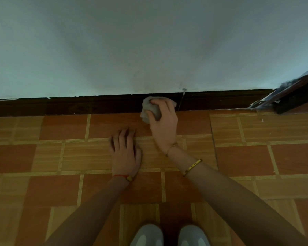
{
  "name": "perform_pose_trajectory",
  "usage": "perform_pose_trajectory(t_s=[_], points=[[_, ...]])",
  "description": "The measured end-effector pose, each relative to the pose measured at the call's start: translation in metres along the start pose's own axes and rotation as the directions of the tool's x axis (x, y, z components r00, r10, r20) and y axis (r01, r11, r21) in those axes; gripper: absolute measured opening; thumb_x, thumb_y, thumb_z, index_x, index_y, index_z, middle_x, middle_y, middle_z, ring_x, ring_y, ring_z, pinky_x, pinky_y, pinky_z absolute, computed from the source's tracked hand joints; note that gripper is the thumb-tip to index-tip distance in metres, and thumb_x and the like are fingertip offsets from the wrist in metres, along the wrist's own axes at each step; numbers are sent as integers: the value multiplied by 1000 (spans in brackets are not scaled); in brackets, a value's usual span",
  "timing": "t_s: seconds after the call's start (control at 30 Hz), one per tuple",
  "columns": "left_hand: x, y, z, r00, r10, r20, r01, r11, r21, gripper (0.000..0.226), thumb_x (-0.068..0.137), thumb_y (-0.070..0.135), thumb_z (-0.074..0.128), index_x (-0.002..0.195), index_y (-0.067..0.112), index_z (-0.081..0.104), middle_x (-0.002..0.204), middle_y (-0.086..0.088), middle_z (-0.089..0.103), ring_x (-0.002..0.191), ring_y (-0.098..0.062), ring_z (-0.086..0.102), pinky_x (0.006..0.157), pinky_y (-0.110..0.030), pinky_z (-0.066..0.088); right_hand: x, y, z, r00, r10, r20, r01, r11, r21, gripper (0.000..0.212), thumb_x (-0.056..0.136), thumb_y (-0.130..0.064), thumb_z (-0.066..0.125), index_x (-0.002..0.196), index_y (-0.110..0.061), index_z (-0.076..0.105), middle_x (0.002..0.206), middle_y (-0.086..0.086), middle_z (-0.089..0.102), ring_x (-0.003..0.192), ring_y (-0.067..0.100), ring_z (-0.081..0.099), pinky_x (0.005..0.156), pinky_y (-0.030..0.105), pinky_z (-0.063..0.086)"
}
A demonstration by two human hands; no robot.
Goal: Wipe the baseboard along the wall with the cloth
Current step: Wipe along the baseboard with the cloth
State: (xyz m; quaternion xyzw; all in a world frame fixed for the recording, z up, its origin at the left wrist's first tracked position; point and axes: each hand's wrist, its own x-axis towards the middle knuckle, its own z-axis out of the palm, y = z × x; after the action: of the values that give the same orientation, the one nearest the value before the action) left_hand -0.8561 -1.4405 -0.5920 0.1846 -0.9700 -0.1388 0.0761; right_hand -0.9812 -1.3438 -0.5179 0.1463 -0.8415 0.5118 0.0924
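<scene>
A: What are you seeing right now?

B: I'm looking down at a dark wooden baseboard (96, 105) running under a pale wall (149, 41). My right hand (164, 123) is grasping a bunched grey cloth (149, 108) and pressing it against the baseboard face, right where it meets the tiled floor (60, 157). My left hand (125, 151) is lying flat on the tiles, fingers released and spread, propping me up.

A: How are you planning to do this stroke well?

B: I'm judging that firm, even pressure matters, with the cloth covering the full height of the board and its top ledge. A vertical joint (180, 102) is sitting just beside the cloth, so I'm expecting dust to lodge there. White paint flecks are dotting the top edge; those probably won't wipe off.

A: Any buckets or containers?

B: None are showing. I'm only seeing 2 grey shoes (171, 236) below and a dark door frame (292, 93) at the right.
</scene>
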Motion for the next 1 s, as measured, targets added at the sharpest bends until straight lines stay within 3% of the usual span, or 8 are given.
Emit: perform_pose_trajectory(t_s=[0.17, 0.27, 0.4, 0.53, 0.67, 0.77, 0.87, 1.0], points=[[1, 1, -1, 1000, -14, -5, 14, 1000, 3, 51, 95, 32, 41, 140, 12, 50, 144, -13, 48, 133, -35, 43, 116, -61, 27, 8, 15, -35, 962, 115, -247, -122, 992, -13, 24, 82, -3, 70, 105, -5, 65, 116, 10, 56, 104, 9, 53, 87, 5, 39], [1, 1, -1, 1000, -19, -3, 20, 1000, 9, 51, 95, 32, 40, 141, 12, 50, 145, -12, 48, 134, -35, 43, 117, -60, 27, 15, 26, -55, 918, 143, -370, -163, 986, -22, 24, 82, -4, 69, 105, -6, 63, 115, 10, 56, 106, 8, 54, 89, 9, 42], [1, 3, -1, 1000, -19, -8, 19, 1000, 0, 51, 95, 33, 40, 141, 12, 50, 145, -13, 47, 134, -35, 41, 117, -61, 26, 14, 18, -47, 929, 136, -344, -138, 990, 19, 25, 83, -6, 71, 106, -4, 62, 113, 10, 56, 105, 11, 55, 88, 12, 44], [1, 3, -2, 1000, -14, -1, 14, 1000, 3, 51, 94, 32, 41, 140, 11, 51, 145, -13, 48, 133, -36, 43, 116, -61, 25, 8, 2, -20, 983, 31, -179, -31, 1000, 5, 22, 83, -4, 72, 104, -3, 65, 113, 1, 53, 105, 7, 52, 89, 9, 42], [1, 2, -2, 1000, -8, 5, 8, 1000, 6, 52, 94, 33, 40, 140, 11, 51, 145, -14, 48, 133, -36, 44, 116, -61, 25, 4, 2, -7, 995, -43, -85, 42, 999, -15, 21, 83, -1, 72, 103, -2, 66, 112, 11, 58, 102, 0, 46, 88, 2, 36], [1, 0, -3, 1000, -3, 7, 3, 1000, 1, 52, 95, 34, 40, 140, 11, 51, 145, -14, 49, 133, -36, 43, 116, -61, 25, 5, 12, -17, 991, -8, -131, 4, 999, -32, 23, 82, -1, 72, 104, -2, 66, 113, 11, 57, 102, 0, 46, 88, 0, 35], [0, 1, -3, 1000, -4, 1, 4, 1000, -9, 52, 95, 33, 40, 140, 11, 51, 144, -13, 49, 133, -35, 43, 116, -60, 26, 7, 28, -37, 964, 108, -243, -124, 991, -53, 26, 79, 0, 72, 104, -6, 65, 115, 9, 56, 103, 6, 50, 88, 2, 37], [0, 1, -2, 1000, -9, -6, 9, 1000, -25, 51, 95, 33, 40, 140, 11, 51, 144, -12, 48, 133, -35, 42, 116, -60, 25, 15, 55, -67, 893, 250, -373, -292, 954, -61, 25, 78, 2, 70, 101, -5, 62, 113, 12, 56, 103, 19, 56, 88, 22, 47]])
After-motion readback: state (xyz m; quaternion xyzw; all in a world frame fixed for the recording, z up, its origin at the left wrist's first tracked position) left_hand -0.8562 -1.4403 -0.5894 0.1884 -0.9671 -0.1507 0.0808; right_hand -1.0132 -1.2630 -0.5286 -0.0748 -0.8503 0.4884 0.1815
